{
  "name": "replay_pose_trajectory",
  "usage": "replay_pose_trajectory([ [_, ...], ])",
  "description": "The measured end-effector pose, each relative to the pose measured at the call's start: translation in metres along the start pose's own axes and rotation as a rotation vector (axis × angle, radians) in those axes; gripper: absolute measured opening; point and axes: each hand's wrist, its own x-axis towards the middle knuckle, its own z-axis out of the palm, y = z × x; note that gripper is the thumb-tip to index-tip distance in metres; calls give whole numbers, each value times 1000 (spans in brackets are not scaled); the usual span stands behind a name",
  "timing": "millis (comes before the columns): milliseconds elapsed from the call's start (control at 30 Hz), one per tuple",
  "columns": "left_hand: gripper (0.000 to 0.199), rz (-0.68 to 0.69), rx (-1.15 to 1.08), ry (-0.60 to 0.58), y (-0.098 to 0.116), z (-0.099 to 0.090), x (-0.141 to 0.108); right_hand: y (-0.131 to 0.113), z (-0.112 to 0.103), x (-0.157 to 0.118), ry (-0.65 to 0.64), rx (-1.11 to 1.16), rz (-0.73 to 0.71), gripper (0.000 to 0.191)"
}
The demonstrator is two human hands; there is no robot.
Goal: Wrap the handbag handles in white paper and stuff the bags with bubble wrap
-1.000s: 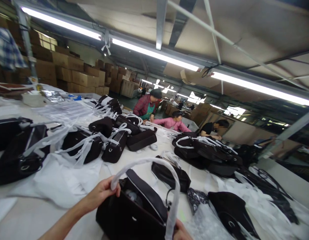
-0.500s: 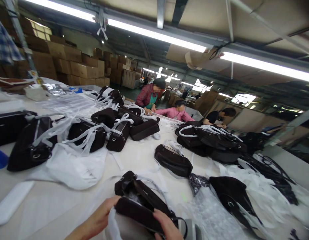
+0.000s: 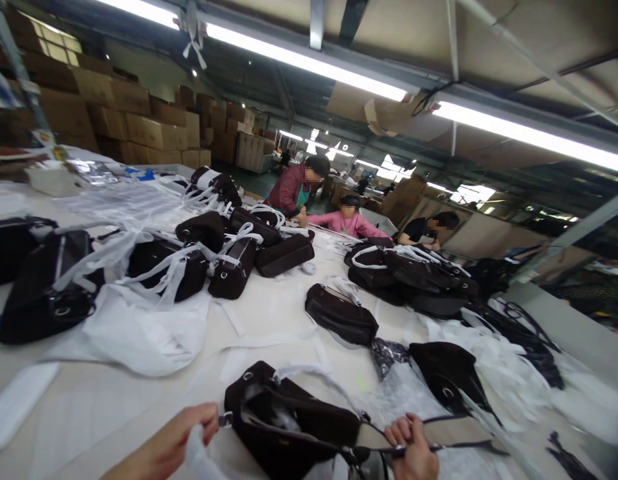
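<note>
In the head view, a black handbag (image 3: 283, 427) lies at the front of the table with its top open and something pale and shiny inside. At its left end, my left hand (image 3: 191, 430) is closed on a small tab with a metal buckle (image 3: 225, 419). My right hand (image 3: 413, 447) has its fingers wrapped round a dark-edged strap with a greyish-beige face (image 3: 453, 430) at the right end. White wrapping (image 3: 309, 375) covers the bag's handle, which arches behind the opening. Parts of the bag's front run below the picture edge.
Several black bags stand on the left (image 3: 53, 287); another bag (image 3: 341, 313) lies ahead, and a pile of bags (image 3: 409, 277) is behind it. Loose white wrapping (image 3: 493, 373) and bubble wrap (image 3: 396, 387) spread on the right. People work across the table.
My hands have moved apart from the bag's front edge to its two ends. The bag now gapes wider, and the strap stretches out to the right in my right hand.
</note>
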Motion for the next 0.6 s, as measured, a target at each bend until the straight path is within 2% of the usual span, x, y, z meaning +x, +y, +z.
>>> replay_pose_trajectory([
  [100,18,90,173,-182,24,-13,-12,4,1,-13,-104,189,91,42],
  [200,48,67,246,-363,51,-41,-11,5,5,-26,-154,298,212,45],
  [267,59,53,264,-367,69,-56,1,2,3,-30,-120,227,231,50],
  [333,53,102,296,-285,85,-54,22,-1,-3,-33,-87,128,214,58],
  [367,49,152,320,-252,91,-44,35,-2,-7,-35,-74,82,200,62],
  [433,46,261,390,-276,99,-9,64,-4,-16,-38,-58,7,186,70],
  [500,51,357,493,-427,100,39,93,-4,-25,-43,-48,-67,230,76],
  [600,53,381,532,-596,89,106,127,0,-39,-49,39,-135,369,73],
])
